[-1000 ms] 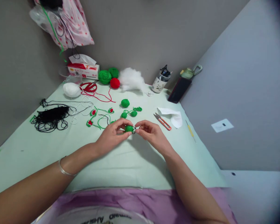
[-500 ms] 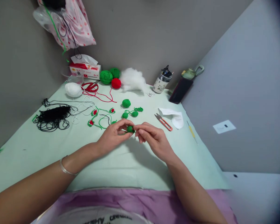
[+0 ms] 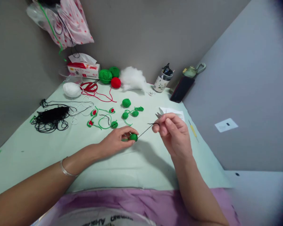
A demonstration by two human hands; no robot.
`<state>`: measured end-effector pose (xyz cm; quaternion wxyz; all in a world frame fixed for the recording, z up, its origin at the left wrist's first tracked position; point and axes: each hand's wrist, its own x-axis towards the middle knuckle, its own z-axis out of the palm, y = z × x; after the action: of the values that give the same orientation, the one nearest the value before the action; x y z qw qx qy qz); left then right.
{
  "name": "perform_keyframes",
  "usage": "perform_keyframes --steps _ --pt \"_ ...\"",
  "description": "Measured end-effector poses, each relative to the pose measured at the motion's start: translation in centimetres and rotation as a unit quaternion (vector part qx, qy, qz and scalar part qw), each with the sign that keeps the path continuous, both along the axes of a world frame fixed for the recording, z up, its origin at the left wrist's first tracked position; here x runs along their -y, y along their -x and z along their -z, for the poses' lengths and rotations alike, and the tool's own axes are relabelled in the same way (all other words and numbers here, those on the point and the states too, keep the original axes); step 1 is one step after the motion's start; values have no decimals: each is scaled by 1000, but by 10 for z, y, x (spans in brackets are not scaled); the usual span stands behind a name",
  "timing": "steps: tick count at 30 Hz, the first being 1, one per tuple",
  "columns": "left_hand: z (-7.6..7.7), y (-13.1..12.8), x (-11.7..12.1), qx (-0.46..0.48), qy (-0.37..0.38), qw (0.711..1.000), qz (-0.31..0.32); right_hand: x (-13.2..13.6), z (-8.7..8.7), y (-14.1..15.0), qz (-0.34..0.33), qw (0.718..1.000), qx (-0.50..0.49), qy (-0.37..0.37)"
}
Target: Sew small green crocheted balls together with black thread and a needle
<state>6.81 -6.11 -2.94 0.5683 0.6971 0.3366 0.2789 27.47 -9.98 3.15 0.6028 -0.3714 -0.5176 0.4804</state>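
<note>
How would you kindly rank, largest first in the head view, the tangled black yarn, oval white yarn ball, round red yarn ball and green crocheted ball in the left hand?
1. Black yarn
2. White yarn ball
3. Red yarn ball
4. Green crocheted ball: visible part smallest; partly hidden

Near the right edge of the worktop, the right hand hides the handles of the thread snips; its grip on the black yarn is too small to tell. The left hand partly covers a green crocheted ball. At the far right corner, a phone masks most of a bottle. The view's top edge crops a polka-dot bag.
</note>
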Motion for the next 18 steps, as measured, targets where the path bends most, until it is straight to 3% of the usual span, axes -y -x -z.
perform_keyframes --steps 5,11,15,18 --pt "-1 0 2 -4 12 999 39 -3 -3 -4 51 999 -1 -12" --pt "-3 -1 7 -24 35 996 81 -12 1 -11 92 995 -11 25" --pt "-5 0 9 15 120 986 117 -21 2 -23 106 991 -65 45" --pt "-5 1 4 92 209 968 107 -23 1 -30 106 992 -60 31"
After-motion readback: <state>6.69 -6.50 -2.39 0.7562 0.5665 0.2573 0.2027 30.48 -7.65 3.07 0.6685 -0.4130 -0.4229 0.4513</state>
